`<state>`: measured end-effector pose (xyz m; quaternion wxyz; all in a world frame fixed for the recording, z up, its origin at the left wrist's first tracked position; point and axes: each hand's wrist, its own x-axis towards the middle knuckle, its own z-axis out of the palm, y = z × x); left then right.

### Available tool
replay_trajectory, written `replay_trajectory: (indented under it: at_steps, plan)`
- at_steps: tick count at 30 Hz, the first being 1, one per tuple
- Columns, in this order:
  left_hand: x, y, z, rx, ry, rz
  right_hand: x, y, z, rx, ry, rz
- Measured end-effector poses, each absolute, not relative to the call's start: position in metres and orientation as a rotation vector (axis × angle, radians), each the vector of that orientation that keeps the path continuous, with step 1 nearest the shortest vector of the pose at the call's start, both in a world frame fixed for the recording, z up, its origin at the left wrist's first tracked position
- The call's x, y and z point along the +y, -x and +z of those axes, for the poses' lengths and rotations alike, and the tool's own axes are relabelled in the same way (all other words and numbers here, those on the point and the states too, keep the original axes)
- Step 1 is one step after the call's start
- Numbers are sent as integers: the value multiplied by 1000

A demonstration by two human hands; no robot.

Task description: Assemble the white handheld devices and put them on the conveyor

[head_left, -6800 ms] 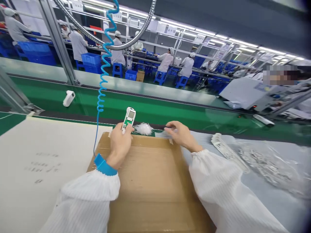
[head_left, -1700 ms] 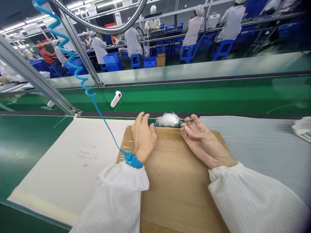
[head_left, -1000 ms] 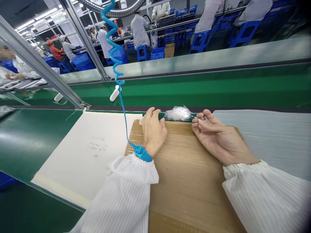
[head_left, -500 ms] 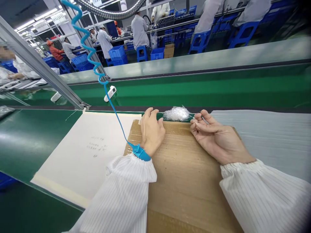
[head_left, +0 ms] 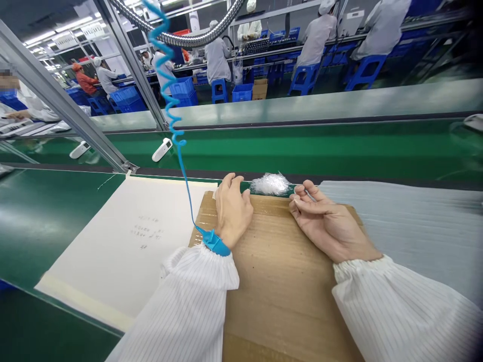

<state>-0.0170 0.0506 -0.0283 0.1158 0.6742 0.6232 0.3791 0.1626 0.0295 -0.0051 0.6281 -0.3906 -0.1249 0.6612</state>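
My left hand (head_left: 234,211) lies palm down at the upper left of a cardboard sheet (head_left: 287,281), fingers slightly curved and apart, holding nothing I can see. A blue wrist strap (head_left: 217,243) with a coiled cord circles that wrist. My right hand (head_left: 326,221) is turned palm up over the cardboard's upper right, thumb and fingertips pinched together. Whatever is between them is too small to make out. Between the hands, a heap of clear plastic film pieces (head_left: 270,184) sits just beyond the cardboard's far edge.
A white sheet with faint handwriting (head_left: 101,241) is taped down at left; pale foam sheeting (head_left: 407,226) lies at right. Beyond runs a green conveyor belt (head_left: 294,148) carrying a white handheld device (head_left: 162,150). A metal post (head_left: 64,95) slants up at left. People work farther back.
The white devices on the belt appear shifted left, and another item shows at the right edge. The view has tilted slightly. Both hands keep nearly the same pose over the cardboard.
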Motion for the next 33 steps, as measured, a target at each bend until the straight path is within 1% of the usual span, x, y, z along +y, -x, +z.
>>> replay_trajectory:
  at_steps: [7,14,21,28,33]
  plan:
    - [52,19,-30,1810,-2024,1113,30,-164,-11,-350,883,1523]
    - [63,26,-41,1695,-2032,1121,32,-172,-17,-442,891,1534]
    - [63,29,-44,1636,-2019,1149,32,-172,-23,-530,971,1463]
    - [60,27,-40,1687,-2045,1115,32,-175,-21,-517,858,1573]
    - [57,23,-35,1730,-2055,1130,34,-174,-22,-477,810,1575]
